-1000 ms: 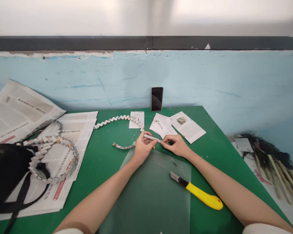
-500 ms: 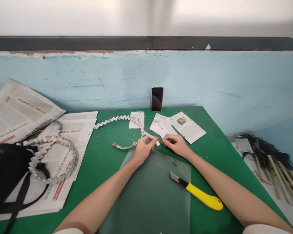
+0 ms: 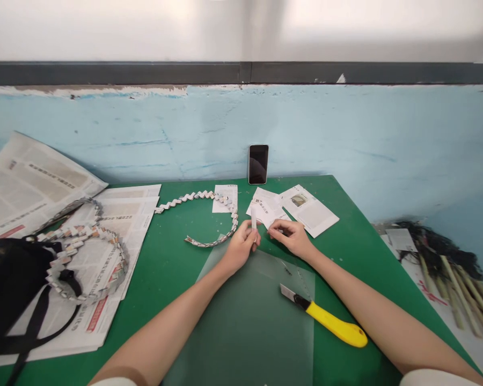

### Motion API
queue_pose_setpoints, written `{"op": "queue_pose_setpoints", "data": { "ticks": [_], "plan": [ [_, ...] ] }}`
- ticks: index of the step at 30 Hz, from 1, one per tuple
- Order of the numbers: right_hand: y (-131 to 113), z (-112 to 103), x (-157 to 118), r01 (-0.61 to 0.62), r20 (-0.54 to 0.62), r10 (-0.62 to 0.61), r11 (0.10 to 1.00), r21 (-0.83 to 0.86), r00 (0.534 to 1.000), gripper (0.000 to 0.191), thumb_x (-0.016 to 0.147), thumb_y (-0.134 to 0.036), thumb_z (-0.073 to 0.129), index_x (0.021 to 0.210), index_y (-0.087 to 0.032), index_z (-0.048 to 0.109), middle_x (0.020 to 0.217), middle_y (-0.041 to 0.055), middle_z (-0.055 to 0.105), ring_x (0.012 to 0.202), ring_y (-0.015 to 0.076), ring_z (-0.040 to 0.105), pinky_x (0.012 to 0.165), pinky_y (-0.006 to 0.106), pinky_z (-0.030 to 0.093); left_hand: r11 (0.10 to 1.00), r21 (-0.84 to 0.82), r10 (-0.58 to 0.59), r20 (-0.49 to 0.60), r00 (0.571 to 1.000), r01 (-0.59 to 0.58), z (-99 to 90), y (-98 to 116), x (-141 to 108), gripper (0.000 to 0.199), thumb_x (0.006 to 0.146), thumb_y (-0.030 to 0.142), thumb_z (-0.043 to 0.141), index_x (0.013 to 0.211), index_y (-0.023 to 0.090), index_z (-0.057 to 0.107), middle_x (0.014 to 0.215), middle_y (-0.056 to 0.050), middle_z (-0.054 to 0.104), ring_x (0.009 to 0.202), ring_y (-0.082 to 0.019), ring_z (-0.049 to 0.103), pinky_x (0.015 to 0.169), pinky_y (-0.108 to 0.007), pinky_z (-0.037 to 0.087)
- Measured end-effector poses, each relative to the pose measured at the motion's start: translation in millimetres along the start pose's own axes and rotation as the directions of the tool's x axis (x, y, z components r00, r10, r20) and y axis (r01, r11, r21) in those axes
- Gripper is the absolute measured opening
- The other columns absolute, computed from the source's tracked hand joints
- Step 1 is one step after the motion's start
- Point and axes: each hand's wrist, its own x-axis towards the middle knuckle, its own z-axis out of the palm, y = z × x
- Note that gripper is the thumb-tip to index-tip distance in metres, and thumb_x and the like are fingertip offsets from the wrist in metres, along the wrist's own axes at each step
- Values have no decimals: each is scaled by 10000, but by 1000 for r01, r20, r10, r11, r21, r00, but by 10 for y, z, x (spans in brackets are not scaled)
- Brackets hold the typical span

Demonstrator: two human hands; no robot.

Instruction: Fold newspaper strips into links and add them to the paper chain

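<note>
Between the thumb and fingers of my left hand (image 3: 243,242) is a narrow folded paper strip (image 3: 253,218), standing nearly upright. A short gap away, my right hand (image 3: 290,236) has its fingers curled and pressed together; whether anything small is in them is hidden. Just left of my left hand, a zigzag chain of folded paper (image 3: 203,194) curves across the table. Paper pieces (image 3: 268,206) with print lie beyond my hands. On a translucent sheet (image 3: 249,321) rests a yellow utility knife (image 3: 334,323), its blade pointing up and left.
A phone (image 3: 258,164) leans against the blue wall at the back of the green table (image 3: 145,311). To the left are newspapers (image 3: 104,316), a coiled paper chain (image 3: 123,257) and a black bag (image 3: 12,289). Bundled stalks (image 3: 459,289) lie right of the table.
The paper strip in my left hand has turned from slanting rightward to nearly upright. My left hand has shifted slightly right; my right hand has barely moved.
</note>
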Motion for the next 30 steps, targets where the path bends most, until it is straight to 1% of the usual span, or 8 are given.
{"op": "queue_pose_setpoints", "data": {
  "ticks": [3,7,11,17,19,22,27,30],
  "plan": [
    [27,12,0,-19,-19,19,1000,20,1000,297,933,-476,649,839,-199,702,724,30,667,655,166,579,622,292,468,1000,22,-4,8,1000,3,5,-22,-10,421,948,579,545,1114,193,547,650,57,451,527,-105,376,530,-232,303],
    [29,19,6,-33,-20,34,999,32,999,291,924,-480,669,870,-200,725,712,23,656,632,154,555,604,283,452,982,187,-17,97,995,-1,-2,-17,-42,376,993,544,470,1010,186,585,657,45,428,572,-117,355,558,-241,284],
    [-6,20,11,-6,10,7,1000,-17,1000,298,930,-464,666,801,-204,733,710,28,677,642,160,565,614,287,459,944,329,0,114,993,-38,-11,6,-74,374,1010,521,435,927,192,591,693,24,463,628,-135,399,594,-247,315],
    [8,21,8,7,-41,-8,1000,-25,999,314,925,-472,668,765,-206,715,695,24,676,633,165,573,600,288,455,909,407,38,143,989,-94,-10,12,-85,316,1003,488,465,997,205,605,766,13,546,698,-154,473,643,-248,358],
    [19,17,6,1,-41,-2,1000,-25,999,308,928,-469,666,774,-208,717,705,28,681,647,172,584,611,294,464,906,409,53,147,988,-109,-8,22,-89,290,999,470,483,1015,208,606,788,7,579,717,-159,497,655,-250,371],
    [36,14,2,11,-57,-12,1000,-24,998,303,939,-449,656,762,-208,705,725,36,686,670,179,597,643,309,478,920,378,34,183,983,-102,-6,44,-93,291,1019,451,449,970,202,592,729,11,585,669,-150,502,647,-251,374],
    [61,49,-25,48,-248,-65,996,-75,967,248,898,-441,704,803,-213,694,726,39,659,653,183,577,626,325,484,937,342,4,201,980,-74,-6,39,-81,329,1017,478,454,882,201,567,689,15,585,636,-137,500,632,-246,365],
    [47,85,-58,92,-291,-146,977,-191,945,164,918,-385,686,882,-229,718,767,47,681,636,182,573,640,345,503,951,304,-11,181,983,-45,-10,4,-68,362,1015,514,439,903,200,580,632,29,538,588,-134,464,614,-250,364]
  ]
}}
